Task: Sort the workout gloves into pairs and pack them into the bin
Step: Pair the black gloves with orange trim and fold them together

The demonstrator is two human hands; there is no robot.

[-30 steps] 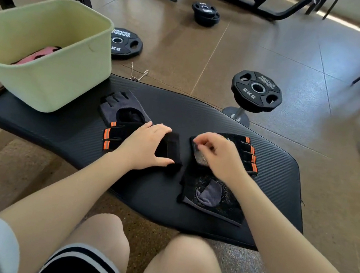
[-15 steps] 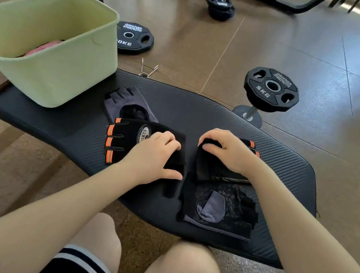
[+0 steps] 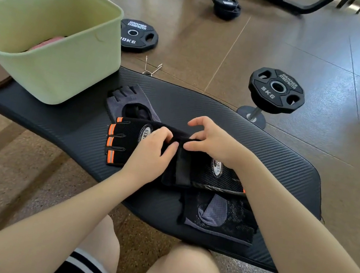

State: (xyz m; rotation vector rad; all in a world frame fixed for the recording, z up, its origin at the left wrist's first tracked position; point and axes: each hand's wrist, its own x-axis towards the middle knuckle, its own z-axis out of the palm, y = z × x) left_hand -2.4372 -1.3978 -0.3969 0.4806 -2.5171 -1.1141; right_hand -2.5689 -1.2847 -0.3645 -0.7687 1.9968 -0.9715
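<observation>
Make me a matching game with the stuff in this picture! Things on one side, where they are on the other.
Things:
1. green bin
2. pink item
3. grey glove
4. 5KG plate

Places:
A. on a short stand on the floor
B. on the black mat, just beyond the orange-striped glove
C. inside the bin
D. on the mat's far left end

Pairs: 1-D, 2-C, 3-B, 4-A
</observation>
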